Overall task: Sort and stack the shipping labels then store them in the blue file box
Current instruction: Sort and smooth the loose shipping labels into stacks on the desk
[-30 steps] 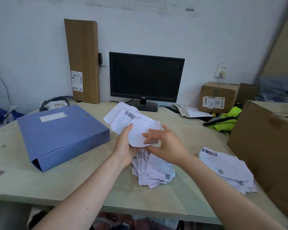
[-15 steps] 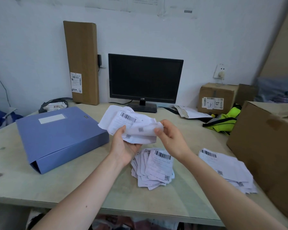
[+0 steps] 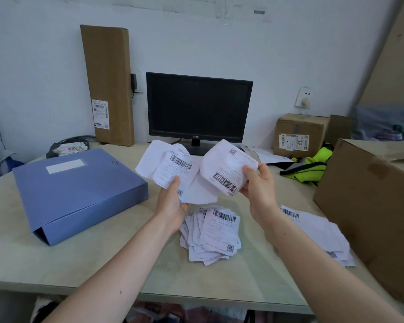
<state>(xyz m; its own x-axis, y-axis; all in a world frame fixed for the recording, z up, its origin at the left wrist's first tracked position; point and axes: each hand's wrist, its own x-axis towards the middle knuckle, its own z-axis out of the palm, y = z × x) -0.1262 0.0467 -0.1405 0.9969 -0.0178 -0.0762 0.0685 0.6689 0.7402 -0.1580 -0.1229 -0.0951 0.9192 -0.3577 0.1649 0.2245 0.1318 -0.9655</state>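
My left hand (image 3: pixel 172 201) grips a small bunch of white shipping labels (image 3: pixel 170 167) above the table's middle. My right hand (image 3: pixel 258 190) pinches a single curled label (image 3: pixel 226 169) with a barcode, held just right of that bunch and apart from it. Below the hands a fanned stack of labels (image 3: pixel 214 234) lies on the table. A second spread pile of labels (image 3: pixel 317 231) lies to the right. The blue file box (image 3: pixel 77 190) lies flat and closed at the left, with a white patch on its lid.
A black monitor (image 3: pixel 198 108) stands at the back centre, a tall cardboard box (image 3: pixel 106 85) leans on the wall left of it. A large brown carton (image 3: pixel 373 206) crowds the right edge. A small carton (image 3: pixel 299 134) and a yellow-green vest (image 3: pixel 310 166) sit behind.
My right hand has pulled one label off the bunch and moved it up and to the right. My left hand has risen slightly with the remaining labels.
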